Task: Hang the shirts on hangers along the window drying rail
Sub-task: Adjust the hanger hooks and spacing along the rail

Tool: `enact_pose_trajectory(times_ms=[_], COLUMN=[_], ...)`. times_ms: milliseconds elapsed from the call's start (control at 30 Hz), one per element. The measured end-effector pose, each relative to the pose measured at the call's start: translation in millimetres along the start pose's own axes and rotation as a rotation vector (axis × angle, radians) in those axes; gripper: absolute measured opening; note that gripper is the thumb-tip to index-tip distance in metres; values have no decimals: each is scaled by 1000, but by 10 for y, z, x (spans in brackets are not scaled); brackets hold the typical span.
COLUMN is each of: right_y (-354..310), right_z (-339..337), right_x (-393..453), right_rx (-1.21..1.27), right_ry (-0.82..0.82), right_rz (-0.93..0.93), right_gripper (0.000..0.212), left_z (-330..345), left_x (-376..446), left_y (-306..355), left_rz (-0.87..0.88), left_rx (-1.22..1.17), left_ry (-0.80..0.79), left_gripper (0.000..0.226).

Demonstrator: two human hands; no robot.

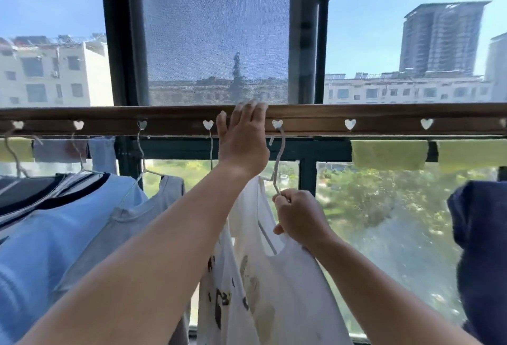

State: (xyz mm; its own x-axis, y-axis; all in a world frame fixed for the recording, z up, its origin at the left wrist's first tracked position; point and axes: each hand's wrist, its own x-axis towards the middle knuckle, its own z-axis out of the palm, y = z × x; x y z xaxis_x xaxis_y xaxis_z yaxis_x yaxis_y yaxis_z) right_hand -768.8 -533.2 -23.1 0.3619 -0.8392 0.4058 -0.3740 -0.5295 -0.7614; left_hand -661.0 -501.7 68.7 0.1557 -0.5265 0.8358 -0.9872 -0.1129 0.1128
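A brown wooden drying rail [384,119] with white heart-shaped hooks runs across the window. My left hand [242,139] rests on the rail's top edge, fingers draped over it, between two hearts. My right hand [297,217] grips the neck of a white wire hanger [279,158] whose hook sits at a heart hook [277,124]. A white shirt [279,289] with dark and tan prints hangs on that hanger. Further left hang a grey shirt [131,224], a light blue shirt [55,235] and a dark striped one [24,193].
Two yellow-green cloths [389,154] hang under the rail at right, and a navy garment [482,248] hangs at the far right edge. Free heart hooks [350,124] lie along the rail's right part. A mesh screen [216,29] fills the window's middle pane.
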Motion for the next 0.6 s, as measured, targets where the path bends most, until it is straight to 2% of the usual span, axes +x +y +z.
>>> enact_pose_trajectory(times_ms=[233,433,600], right_y=[69,184,418], right_z=[-179,-589,-1050], right_x=[-60,-215,-290], right_rx=[-4,121,220], right_ry=[103,355,548], right_rz=[-35,-90,-160], right_gripper=[32,22,14], left_z=[181,296,412], left_x=[-134,-356,-386], left_y=[368,879,1443], left_rz=[-40,-68,-4], left_rx=[-187,-349,-399], left_ry=[74,116,121], left_gripper=[62,62,57])
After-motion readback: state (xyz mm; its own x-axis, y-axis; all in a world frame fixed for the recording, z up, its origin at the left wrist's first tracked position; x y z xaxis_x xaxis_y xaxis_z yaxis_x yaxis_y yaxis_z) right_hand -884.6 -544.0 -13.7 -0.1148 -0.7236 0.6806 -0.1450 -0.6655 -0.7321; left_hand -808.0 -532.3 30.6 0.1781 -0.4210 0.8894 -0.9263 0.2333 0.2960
